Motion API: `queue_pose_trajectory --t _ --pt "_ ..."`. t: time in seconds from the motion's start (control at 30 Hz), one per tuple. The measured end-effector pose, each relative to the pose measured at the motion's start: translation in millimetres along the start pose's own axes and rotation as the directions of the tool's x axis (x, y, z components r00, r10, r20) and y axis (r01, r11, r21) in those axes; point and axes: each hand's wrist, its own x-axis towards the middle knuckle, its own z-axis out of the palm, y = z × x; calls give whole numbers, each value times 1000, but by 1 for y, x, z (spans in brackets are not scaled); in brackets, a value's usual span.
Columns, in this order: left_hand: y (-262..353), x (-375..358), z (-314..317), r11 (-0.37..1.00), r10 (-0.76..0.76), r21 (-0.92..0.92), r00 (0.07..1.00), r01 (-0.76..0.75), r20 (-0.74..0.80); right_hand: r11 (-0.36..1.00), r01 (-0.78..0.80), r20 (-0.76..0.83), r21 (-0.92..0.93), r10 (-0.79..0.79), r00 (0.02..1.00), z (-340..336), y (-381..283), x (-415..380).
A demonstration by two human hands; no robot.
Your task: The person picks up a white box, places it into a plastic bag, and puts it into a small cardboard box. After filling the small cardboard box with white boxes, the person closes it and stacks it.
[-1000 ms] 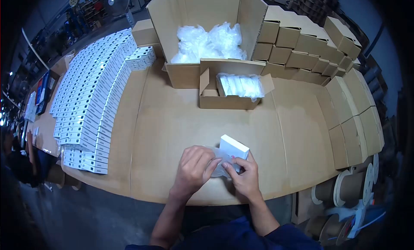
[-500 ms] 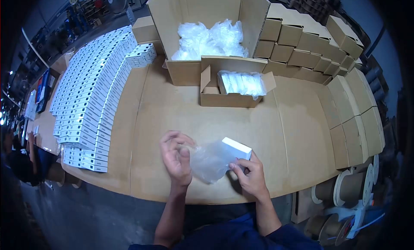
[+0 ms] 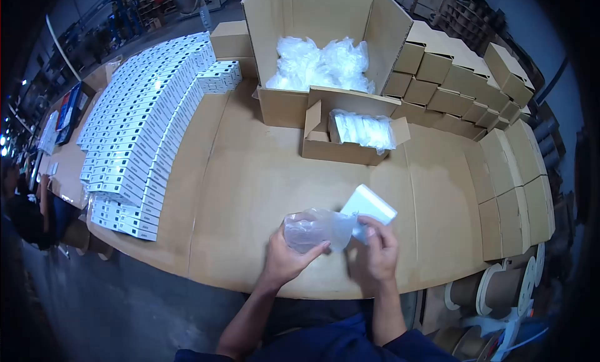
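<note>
Left fingers (image 3: 312,248): pinching the clear bag (image 3: 315,229) at its mouth, near edge of the bench (image 3: 250,174).
Right fingers (image 3: 374,232): closed around the white box (image 3: 369,207), corner meeting the bag.
Doing it well: hold the mouth wide and slide the box in squarely, I'd judge.
Far side: open carton (image 3: 350,137) of bags.
Left: rows of white boxes (image 3: 137,131).

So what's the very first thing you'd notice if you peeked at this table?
Probably the huge fan of small white boxes lined up in rows on the left of the cardboard-covered table. Next, near the front edge, the left hand holds a clear plastic bag while the right hand holds a small white box. At the back stands a big open carton full of crinkly plastic bags.
</note>
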Motion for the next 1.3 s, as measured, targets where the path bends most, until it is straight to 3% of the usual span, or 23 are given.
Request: queue_pose_trajectory --t 0.07,0.17,0.27,0.37,0.4,0.5,0.63,0.73,0.83,1.0,1.17,1.3 --pt "3 0 -6 990 16 137 998 -23 54 993 101 -126 64 -93 988 -12 -15 15" --pt "5 -3 -2 996 -9 91 998 3 66 941 323 -145 97 -308 940 -25 -33 36" --pt "10 -4 -1 980 18 193 994 -39 111 867 489 -16 98 -490 871 -29 -50 53" --pt "12 -4 0 966 26 253 990 -60 135 824 552 124 130 -566 815 -27 -54 61" --pt "11 -4 -1 965 28 255 990 -63 138 839 486 174 244 -531 829 -26 -60 62" --pt "9 -4 -1 962 39 261 989 -76 144 825 518 288 225 -564 774 -24 -63 72" --pt "10 -5 -1 959 38 272 989 -75 141 798 578 301 169 -600 741 -21 -69 76" --pt "9 -5 -1 957 37 281 990 -74 137 823 524 269 220 -568 778 -20 -69 76" --pt "7 -3 -1 966 48 244 988 -82 144 786 599 489 154 -587 645 -27 -76 84" --pt "9 -3 1 960 13 276 992 -47 125 888 444 555 123 -432 710 -18 -85 80" --pt "0 -3 2 958 59 275 992 -87 108 903 344 554 256 -429 714 -4 -70 79" --pt "-8 -2 0 987 75 132 993 -88 95 914 310 545 261 -405 734 -2 -53 77"
